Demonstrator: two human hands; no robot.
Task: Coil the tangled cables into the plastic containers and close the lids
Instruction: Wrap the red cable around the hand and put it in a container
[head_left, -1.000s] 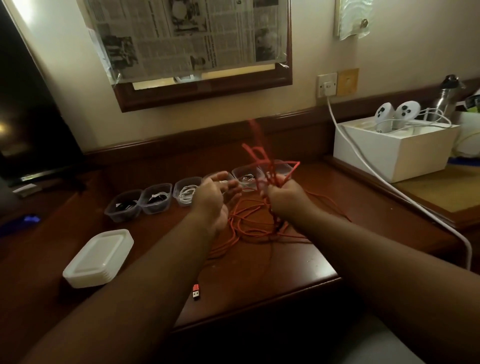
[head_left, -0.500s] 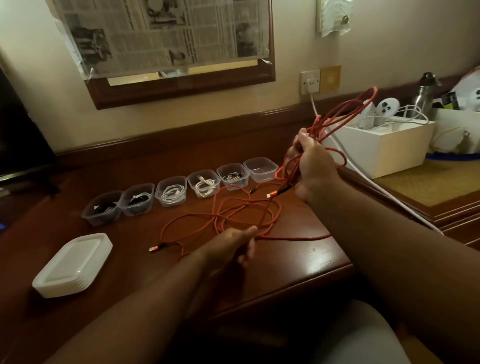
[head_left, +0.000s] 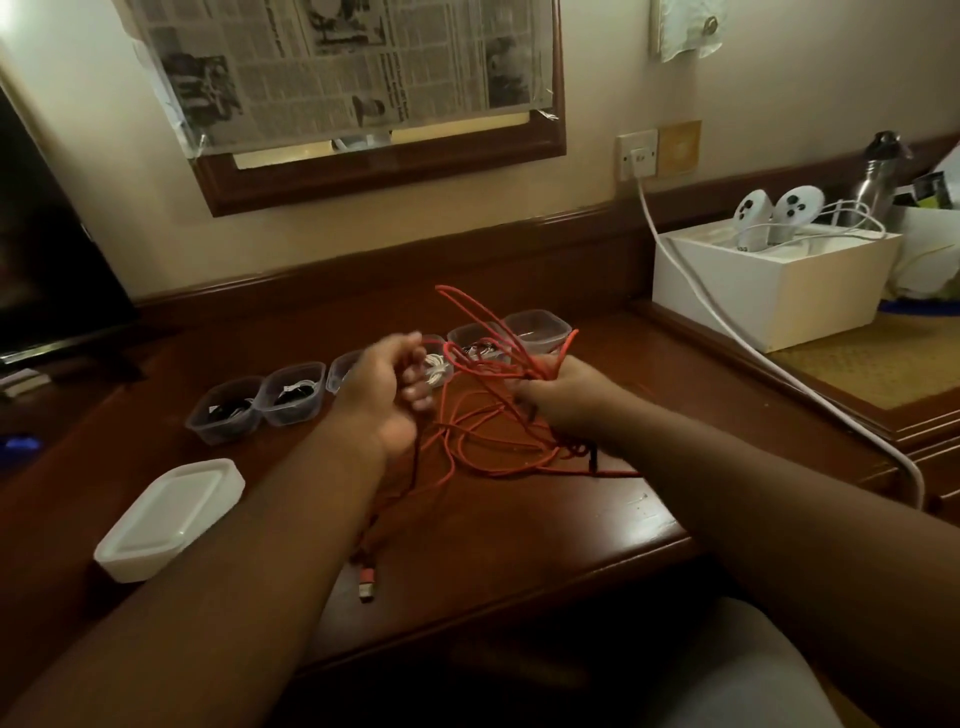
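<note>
A long red cable (head_left: 498, 457) lies tangled on the wooden desk (head_left: 519, 530). My right hand (head_left: 566, 397) grips a bunch of its loops, which stick up above the fist. My left hand (head_left: 387, 387) hovers just left of it with curled fingers around a strand that runs down under my wrist to the cable's red USB plug (head_left: 367, 583) near the desk's front edge. Behind my hands stands a row of several clear plastic containers (head_left: 293, 392); most hold coiled cables, and the rightmost container (head_left: 537, 327) looks empty. A stack of white lids (head_left: 171, 519) sits at the left.
A white box (head_left: 774, 291) with two white controllers stands on the raised ledge at right, beside a steel bottle (head_left: 880, 174). A thick white power cord (head_left: 727, 332) runs from the wall socket across that ledge. A dark screen (head_left: 47, 234) fills the left side.
My right hand has dropped from high on the right back to the desk's middle with the loops. My left hand has risen from the front edge to meet it.
</note>
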